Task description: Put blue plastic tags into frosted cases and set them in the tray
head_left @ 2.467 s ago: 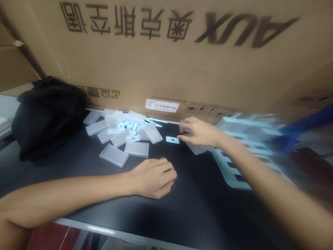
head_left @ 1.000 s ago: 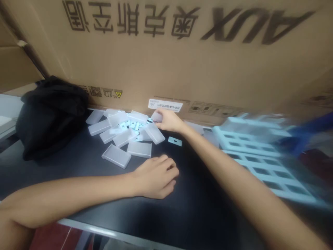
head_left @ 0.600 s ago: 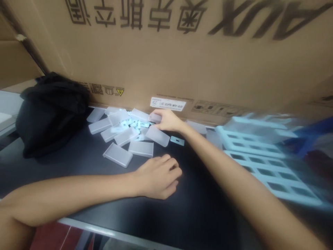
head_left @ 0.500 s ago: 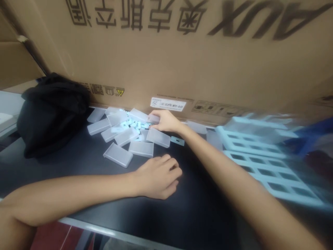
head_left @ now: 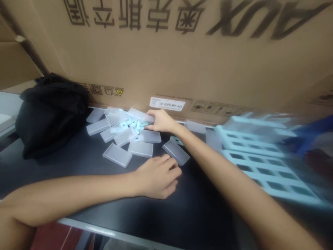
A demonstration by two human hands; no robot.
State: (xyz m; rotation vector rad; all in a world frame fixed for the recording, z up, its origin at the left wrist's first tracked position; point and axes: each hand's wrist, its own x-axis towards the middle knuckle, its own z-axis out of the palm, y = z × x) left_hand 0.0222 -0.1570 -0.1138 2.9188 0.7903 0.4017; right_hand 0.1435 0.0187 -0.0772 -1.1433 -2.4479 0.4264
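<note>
Several frosted clear plastic cases lie in a loose pile on the black tabletop, with small light-blue pieces among them. At the right side of the pile, my right hand has its thumb and fingers around the end of one case. Below the pile, my left hand rests on the table with its fingers curled; what they hold, if anything, is hidden. Between my hands lies a tilted case, beside a flat light-blue piece partly behind my right forearm.
A large cardboard box stands along the table's back edge. A black cloth bag sits at the left. Light-blue frames with rectangular openings are at the right, beyond my right forearm. Further right is something blue.
The case at the right of the pile has shifted right and down and now lies turned near my left hand. My right hand has moved slightly left, onto another case.
</note>
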